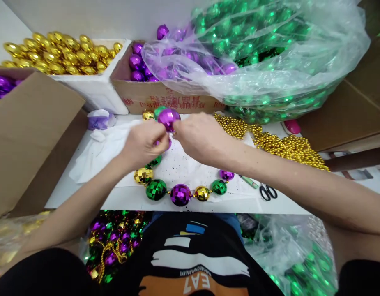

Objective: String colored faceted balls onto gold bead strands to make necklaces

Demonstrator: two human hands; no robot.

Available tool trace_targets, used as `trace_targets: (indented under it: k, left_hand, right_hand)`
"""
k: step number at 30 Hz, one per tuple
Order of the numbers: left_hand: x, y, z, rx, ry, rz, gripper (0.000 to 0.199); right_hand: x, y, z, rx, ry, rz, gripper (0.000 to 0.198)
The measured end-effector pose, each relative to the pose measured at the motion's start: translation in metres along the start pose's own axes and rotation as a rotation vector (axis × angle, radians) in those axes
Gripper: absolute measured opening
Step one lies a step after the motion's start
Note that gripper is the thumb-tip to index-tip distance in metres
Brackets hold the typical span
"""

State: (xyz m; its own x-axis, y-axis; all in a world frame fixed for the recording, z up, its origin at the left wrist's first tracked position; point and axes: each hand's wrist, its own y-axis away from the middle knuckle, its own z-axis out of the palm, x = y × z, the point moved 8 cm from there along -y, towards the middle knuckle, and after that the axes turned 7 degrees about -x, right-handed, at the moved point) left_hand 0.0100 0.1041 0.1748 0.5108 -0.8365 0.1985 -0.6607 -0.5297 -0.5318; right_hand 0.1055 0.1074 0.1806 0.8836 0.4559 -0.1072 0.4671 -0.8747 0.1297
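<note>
A necklace of faceted purple, green and gold balls lies in a loop on the white table (pixel 125 200). Its lower run shows a purple ball (pixel 180 195) between a green ball (pixel 156 189) and a small gold ball (pixel 202 193). At the top of the loop, my left hand (pixel 146 139) is closed, with another purple ball (pixel 169 119) against its fingers. My right hand (pixel 199 135) pinches the strand at that ball's lower right, its fingertips partly hidden. The two hands almost meet. Black scissors (pixel 268 192) lie to the right of the loop.
Gold balls (pixel 57 53) fill a white foam box at the back left. Behind my hands stands a carton (pixel 137 93) of purple balls, with a plastic bag of green balls (pixel 254 33) over it. Gold bead strings (pixel 288 148) are heaped at right. An open carton (pixel 35 135) stands left.
</note>
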Motion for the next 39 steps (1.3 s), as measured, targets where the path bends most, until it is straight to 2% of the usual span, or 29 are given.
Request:
trace_targets:
  k: [3,5,7,10,12,15,20,22,24,26,28,31,33,36,39]
  left_hand:
    - [0.002,0.028,0.065,-0.201,0.007,0.084,0.023]
    - [-0.002,0.047,0.105,-0.293,0.042,0.061,0.023]
    - [-0.009,0.06,0.135,-0.373,0.077,0.005,0.023]
    - [-0.021,0.066,0.162,-0.473,0.15,-0.102,0.024]
    - [-0.029,0.065,0.169,-0.506,0.226,-0.184,0.024]
    - [-0.041,0.06,0.161,-0.459,0.43,-0.345,0.03]
    - [-0.047,0.07,0.154,-0.339,0.996,-0.599,0.032]
    - [-0.046,0.08,0.157,-0.227,1.222,-0.697,0.028]
    - [-0.046,0.091,0.16,-0.064,1.408,-0.79,0.027]
    - [-0.045,0.098,0.16,0.075,1.537,-0.829,0.029]
    - [-0.042,0.098,0.159,0.114,1.594,-0.819,0.031]
    - [-0.041,0.095,0.157,0.025,1.476,-0.829,0.032]
    - [-0.042,0.092,0.154,-0.072,1.219,-0.818,0.032]
    - [-0.038,0.085,0.15,-0.211,0.722,-0.707,0.034]
    - [-0.031,0.085,0.155,-0.327,0.36,-0.633,0.032]
  right_hand:
    - [0.023,-0.002,0.07,-0.211,-0.155,0.026,0.023]
    - [0.033,-0.002,0.107,-0.259,-0.178,0.009,0.023]
    - [0.041,-0.002,0.131,-0.253,-0.126,0.01,0.023]
    - [0.053,-0.003,0.15,-0.239,-0.053,0.079,0.024]
    - [0.062,-0.004,0.155,-0.218,-0.053,0.13,0.025]
    - [0.074,-0.003,0.151,-0.124,-0.143,0.162,0.027]
    - [0.081,0.004,0.157,-0.026,-0.601,0.111,0.023]
    - [0.08,0.006,0.169,-0.028,-0.749,0.113,0.022]
    - [0.079,0.008,0.182,-0.032,-0.84,0.129,0.023]
    - [0.078,0.01,0.193,-0.039,-0.898,0.147,0.023]
    - [0.076,0.011,0.199,-0.055,-0.933,0.154,0.023]
    - [0.07,0.013,0.2,-0.079,-0.9,0.151,0.024]
    - [0.064,0.015,0.196,-0.093,-0.794,0.142,0.023]
    - [0.052,0.016,0.192,-0.133,-0.547,0.118,0.024]
    - [0.043,0.014,0.196,-0.181,-0.326,0.118,0.029]
